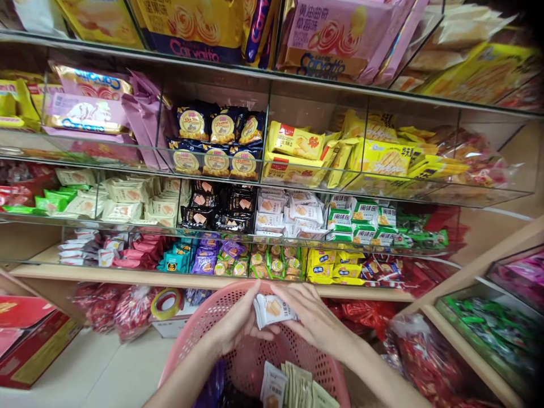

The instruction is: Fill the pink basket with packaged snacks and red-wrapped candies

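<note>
Between both hands are white snack packets (273,310) with a biscuit picture, apparently a small stack. My left hand (240,320) closes on their left end, thumb up along the side. On the right end, the fingers of my right hand (312,311) are closed over the packets. Both hands are above a pink perforated plastic basket (181,345). Inside it lie cream packets (300,385), a white packet (272,384) and purple packets (211,385); something dark at the bottom is hard to make out.
Matching white packets (293,212) fill a bin on the shelf ahead, beside black packets (219,204) and green-white packets (361,218). A wooden shelf edge (170,276) runs behind the basket. A tape roll (165,304) and red boxes (32,340) stand left; red bags (425,357) lie right.
</note>
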Action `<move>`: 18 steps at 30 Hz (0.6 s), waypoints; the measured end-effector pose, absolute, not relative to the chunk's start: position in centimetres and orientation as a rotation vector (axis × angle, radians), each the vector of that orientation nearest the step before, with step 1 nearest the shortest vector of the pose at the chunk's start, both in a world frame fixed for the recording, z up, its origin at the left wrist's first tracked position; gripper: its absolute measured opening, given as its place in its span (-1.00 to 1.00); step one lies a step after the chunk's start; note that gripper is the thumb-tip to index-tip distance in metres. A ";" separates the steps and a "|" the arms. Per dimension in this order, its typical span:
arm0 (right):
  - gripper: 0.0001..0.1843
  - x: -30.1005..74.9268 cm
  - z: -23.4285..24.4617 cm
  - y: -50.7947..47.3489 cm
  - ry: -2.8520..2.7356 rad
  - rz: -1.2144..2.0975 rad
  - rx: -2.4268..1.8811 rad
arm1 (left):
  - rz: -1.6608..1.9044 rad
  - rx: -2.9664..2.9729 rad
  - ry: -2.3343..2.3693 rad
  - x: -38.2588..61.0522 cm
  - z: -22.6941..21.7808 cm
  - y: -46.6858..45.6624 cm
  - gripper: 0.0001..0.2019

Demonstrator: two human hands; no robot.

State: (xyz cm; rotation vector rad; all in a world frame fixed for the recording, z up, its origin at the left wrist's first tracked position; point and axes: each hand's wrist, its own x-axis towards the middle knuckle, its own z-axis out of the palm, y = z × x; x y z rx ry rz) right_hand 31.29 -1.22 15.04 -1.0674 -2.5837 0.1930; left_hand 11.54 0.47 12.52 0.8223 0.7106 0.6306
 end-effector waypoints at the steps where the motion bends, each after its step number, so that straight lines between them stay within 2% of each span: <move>1: -0.25 31.3 15.0 -1.3 -2.601 0.193 -1.062 | 0.599 0.835 0.701 11.3 12.4 0.6 -0.35; 3: -0.22 31.1 14.6 -1.6 -2.642 0.199 -1.034 | 0.550 0.893 0.697 10.7 12.3 0.9 -0.42; 6: -0.15 30.8 13.6 -2.0 -2.703 0.256 -0.996 | 0.495 1.081 0.682 10.0 12.3 1.4 -0.67; 9: -0.14 30.5 12.2 -2.5 -2.746 0.341 -0.986 | 0.399 1.220 0.617 10.0 12.0 1.6 -0.73; 13: -0.14 30.8 10.7 -2.8 -2.750 0.433 -1.017 | 0.325 1.210 0.638 10.9 9.7 1.4 -0.63; 18: -0.07 33.0 9.9 -3.1 -2.612 0.525 -1.246 | 0.239 1.078 0.864 12.0 4.2 0.5 -0.29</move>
